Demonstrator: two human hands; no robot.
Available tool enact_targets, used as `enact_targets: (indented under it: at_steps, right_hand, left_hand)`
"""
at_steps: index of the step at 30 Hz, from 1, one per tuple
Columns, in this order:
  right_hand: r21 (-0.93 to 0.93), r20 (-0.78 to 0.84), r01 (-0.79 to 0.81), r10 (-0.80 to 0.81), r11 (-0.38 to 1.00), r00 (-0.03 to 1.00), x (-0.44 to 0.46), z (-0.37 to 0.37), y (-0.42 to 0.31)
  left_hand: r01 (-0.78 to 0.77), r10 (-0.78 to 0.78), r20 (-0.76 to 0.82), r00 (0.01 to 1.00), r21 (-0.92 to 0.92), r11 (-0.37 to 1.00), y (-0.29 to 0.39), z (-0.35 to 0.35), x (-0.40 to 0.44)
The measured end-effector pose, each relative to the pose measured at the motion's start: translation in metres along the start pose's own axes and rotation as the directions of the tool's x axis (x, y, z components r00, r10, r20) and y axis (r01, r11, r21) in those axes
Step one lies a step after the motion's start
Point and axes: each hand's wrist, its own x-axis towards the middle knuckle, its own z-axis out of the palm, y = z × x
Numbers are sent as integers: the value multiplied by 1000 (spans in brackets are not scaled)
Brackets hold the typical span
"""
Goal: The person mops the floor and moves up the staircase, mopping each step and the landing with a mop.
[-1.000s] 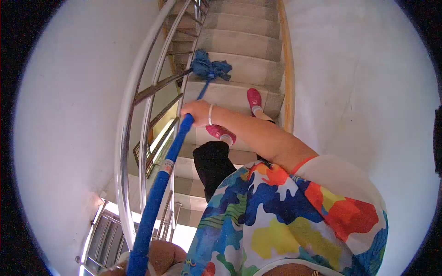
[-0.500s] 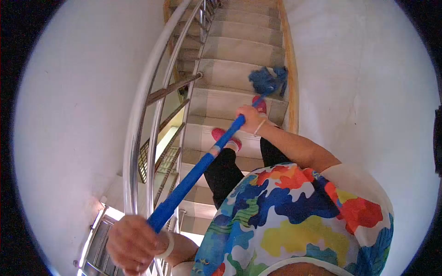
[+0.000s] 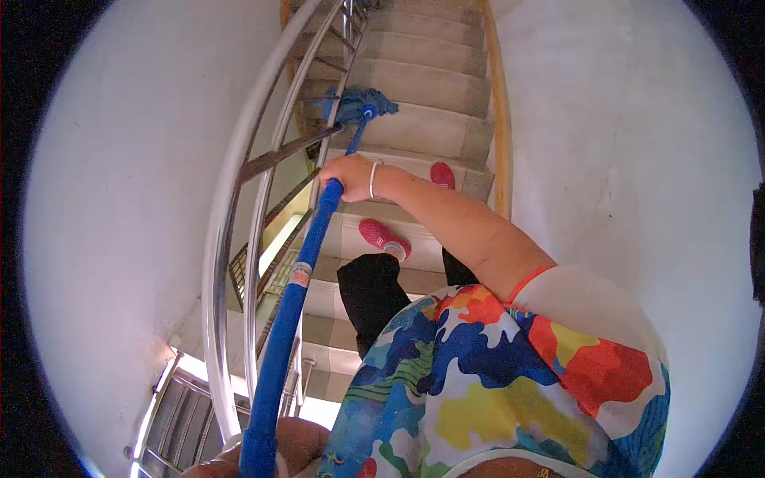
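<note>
A blue mop [image 3: 288,303] slants across the view from the bottom edge up to the stairs. My right hand [image 3: 347,175], with a pale bracelet at the wrist, is closed around the lower part of its handle. Near the handle's top end, my left hand [image 3: 219,468] grips low at the bottom edge, partly cut off by the frame and partly behind the pole. The shaggy blue mop head [image 3: 358,105] lies on a step against the railing side, some strands reaching past the lower rail.
A metal railing [image 3: 215,263] curves along the left, close to the handle. Tiled stairs [image 3: 426,88] run up the middle, with a wood-coloured skirting [image 3: 500,119] and white wall [image 3: 621,143] at the right. My red shoes [image 3: 384,238] stand on different steps.
The mop head has swept left across the step, from the wall side to the railing. My right hand has moved left with the handle, and my left hand has dropped lower.
</note>
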Motion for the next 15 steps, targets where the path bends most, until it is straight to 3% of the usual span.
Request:
enact_targets:
  at_steps: [4,8,10,12,15]
  right_hand:
    - [-109,19,-61,63,992,998,-37,-22,3]
    - [-140,-33,-209,206,968,978,-99,-33,13]
    - [-177,-75,-272,262,946,962,-139,-46,29]
    - [-192,-113,-278,260,941,959,-174,-43,53]
    - [-215,-140,-354,330,910,934,-186,-31,68]
  left_hand:
    - [-63,53,-77,996,-134,989,-6,-7,-5]
    - [-279,91,-413,906,-423,862,-16,-7,-47]
    - [-43,-51,-461,886,-191,981,-21,-12,-86]
    - [99,-190,-212,959,-378,920,-69,-6,-81]
    - [114,-212,-160,964,-474,873,-82,7,-76]
